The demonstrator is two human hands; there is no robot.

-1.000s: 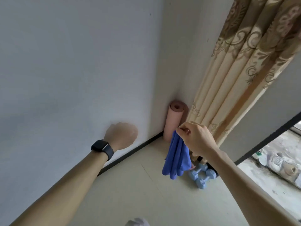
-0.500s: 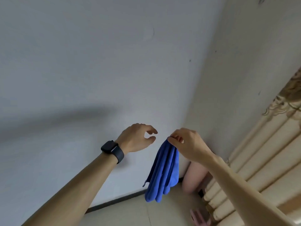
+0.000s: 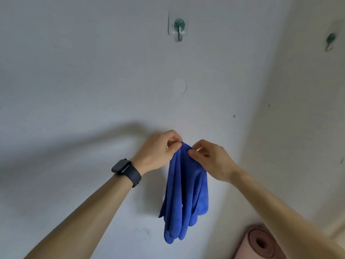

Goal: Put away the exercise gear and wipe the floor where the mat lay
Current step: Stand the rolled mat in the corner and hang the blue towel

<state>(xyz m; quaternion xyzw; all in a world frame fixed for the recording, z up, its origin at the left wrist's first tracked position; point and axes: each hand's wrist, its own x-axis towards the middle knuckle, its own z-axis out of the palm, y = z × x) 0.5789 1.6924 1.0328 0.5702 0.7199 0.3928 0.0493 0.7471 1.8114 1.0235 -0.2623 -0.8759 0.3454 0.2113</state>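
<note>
Between the two raised hands, a blue microfibre cloth [image 3: 185, 191] hangs in long folds in front of the white wall. Its bunched top is pinched by the left hand [image 3: 158, 152], which wears a black smartwatch [image 3: 126, 171], and by the right hand [image 3: 211, 159]. Well above both hands a green-capped adhesive hook [image 3: 179, 28] sticks to the wall. Below the right forearm stands a rolled pink exercise mat [image 3: 261, 243].

hands [image 3: 158, 152] [image 3: 212, 161]: 2 | cloth [image 3: 186, 193]: 1 | hooks [image 3: 179, 28] [image 3: 330, 41]: 2 | mat [image 3: 261, 243]: 1 | watch [image 3: 125, 170]: 1
</note>
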